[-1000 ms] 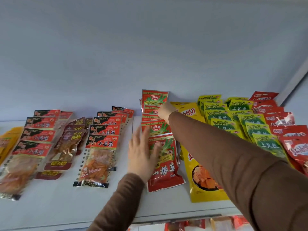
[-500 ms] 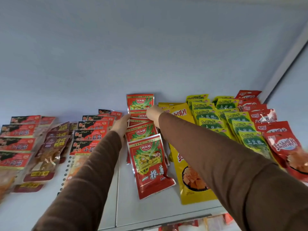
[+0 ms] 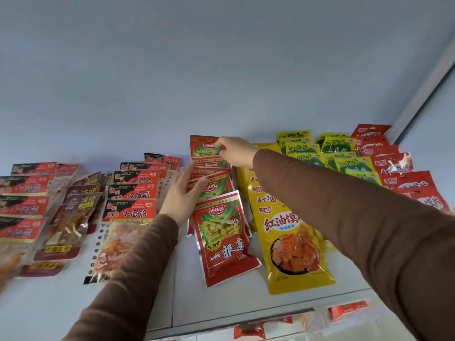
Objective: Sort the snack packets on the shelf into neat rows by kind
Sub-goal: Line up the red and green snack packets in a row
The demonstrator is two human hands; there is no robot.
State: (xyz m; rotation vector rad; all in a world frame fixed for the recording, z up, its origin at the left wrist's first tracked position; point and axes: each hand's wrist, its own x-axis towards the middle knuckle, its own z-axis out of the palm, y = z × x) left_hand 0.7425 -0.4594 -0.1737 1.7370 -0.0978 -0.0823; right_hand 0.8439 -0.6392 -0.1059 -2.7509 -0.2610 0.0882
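Note:
A row of red scallion-snack packets (image 3: 221, 232) runs from the shelf's front to its back wall, overlapping like tiles. My right hand (image 3: 235, 150) reaches to the rearmost red packet (image 3: 203, 147) and pinches its top right corner. My left hand (image 3: 183, 193) lies flat with straight fingers against the left edge of the middle packets in that row. To the right lie yellow packets (image 3: 293, 244) in a row, then green-yellow packets (image 3: 349, 164), then red packets (image 3: 406, 180) at the far right.
Left of my hands lie rows of black-and-red packets (image 3: 130, 207), brown packets (image 3: 73, 217) and more red-topped packets (image 3: 22, 207). The white shelf (image 3: 221, 306) ends at a front edge below, with more packets (image 3: 344, 313) on a lower level. The back wall stands right behind the rows.
My left hand drew back from the rear of the red row to its middle and flattened. My right hand moved onto the rearmost red packet's corner. The view shifted slightly.

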